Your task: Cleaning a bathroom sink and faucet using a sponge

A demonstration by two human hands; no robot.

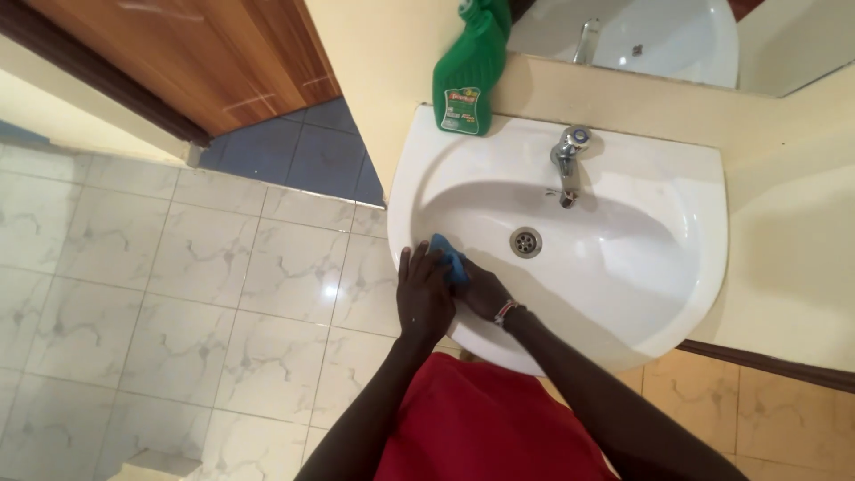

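Head view: a white ceramic wall-hung basin [623, 294] fills the middle of the picture, with a chrome tap [568, 162] at its back and a round metal drain [525, 240] in the bowl. A small blue cleaning sponge [448, 256] sits on the basin's near-left inner wall, just beside the rim. The right hand [481, 289] (a beaded band at its wrist) is closed over the sponge, pressing it to the ceramic. The left hand [423, 292] lies flat on the rim with fingers together, touching the sponge's edge. A green plastic bottle of cleaner [465, 76] stands on the basin's back-left ledge against the cream wall, well apart from both hands. Pale marbled floor tiles [178, 294] spread to the left.

A likely risk: on the curved, possibly wet wall the sponge could slide from under the pressing hand toward the drain.
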